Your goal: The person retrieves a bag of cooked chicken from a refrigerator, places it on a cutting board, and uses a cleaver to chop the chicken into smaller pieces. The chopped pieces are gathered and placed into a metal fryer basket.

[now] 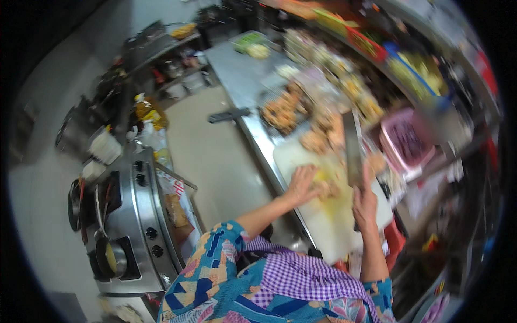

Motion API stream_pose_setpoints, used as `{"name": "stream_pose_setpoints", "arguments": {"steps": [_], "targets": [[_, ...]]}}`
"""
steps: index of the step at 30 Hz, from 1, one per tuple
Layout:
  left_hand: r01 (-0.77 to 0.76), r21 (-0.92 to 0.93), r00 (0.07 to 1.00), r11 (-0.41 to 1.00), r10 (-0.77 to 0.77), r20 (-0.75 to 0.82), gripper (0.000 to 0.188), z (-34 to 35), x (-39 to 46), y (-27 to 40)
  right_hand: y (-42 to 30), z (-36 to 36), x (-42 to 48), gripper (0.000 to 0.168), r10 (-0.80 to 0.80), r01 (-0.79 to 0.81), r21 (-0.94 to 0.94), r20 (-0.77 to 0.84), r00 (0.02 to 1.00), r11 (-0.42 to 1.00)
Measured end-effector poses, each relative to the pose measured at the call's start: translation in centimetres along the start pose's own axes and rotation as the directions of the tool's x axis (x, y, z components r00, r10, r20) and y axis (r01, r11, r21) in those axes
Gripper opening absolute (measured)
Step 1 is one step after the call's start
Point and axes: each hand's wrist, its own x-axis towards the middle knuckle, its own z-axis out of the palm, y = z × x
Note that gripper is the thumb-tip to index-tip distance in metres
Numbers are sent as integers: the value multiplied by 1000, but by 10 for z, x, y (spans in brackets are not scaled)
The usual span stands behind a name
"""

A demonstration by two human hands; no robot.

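Observation:
My right hand (365,204) grips a cleaver (352,149) by its handle, with the broad blade pointing away from me over the right side of a white cutting board (339,238). On the board, my left hand (301,185) has its fingers apart. Its thumb reaches the edge of a small piece of cooked-looking meat (329,189); blur hides whether they touch. Yellowish liquid stains the board around that piece. Larger browned meat pieces (317,139) lie at the board's far end. Beyond them, more browned meat (280,111) sits in a wire-mesh strainer (268,97).
The strainer's black handle (228,116) juts over the edge of the steel counter (234,76). A pink basin (408,141) stands right of the board. Packed plastic bags (323,60) line the counter's back. Left across the aisle is a gas stove (141,226) with a saucepan (111,258).

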Motion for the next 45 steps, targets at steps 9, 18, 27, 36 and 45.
{"name": "stream_pose_setpoints", "arguments": {"steps": [9, 18, 27, 36, 45], "targets": [[348, -104, 905, 932, -305, 296, 18, -246, -22, -186, -71, 35, 109, 80, -68, 63, 263, 11, 998, 963], [507, -144, 861, 850, -491, 132, 27, -368, 23, -354, -163, 135, 244, 76, -107, 149, 335, -142, 984, 930], [345, -365, 893, 864, -184, 410, 40, -433, 174, -483, -325, 306, 409, 80, -217, 175, 155, 318, 923, 972], [633, -771, 594, 76, -687, 420, 54, -620, 194, -655, -568, 642, 583, 74, -537, 539, 273, 730, 424, 797], [353, -934, 193, -46, -974, 121, 64, -782, 179, -870, -722, 905, 663, 58, -635, 419, 537, 760, 135, 732]]}}
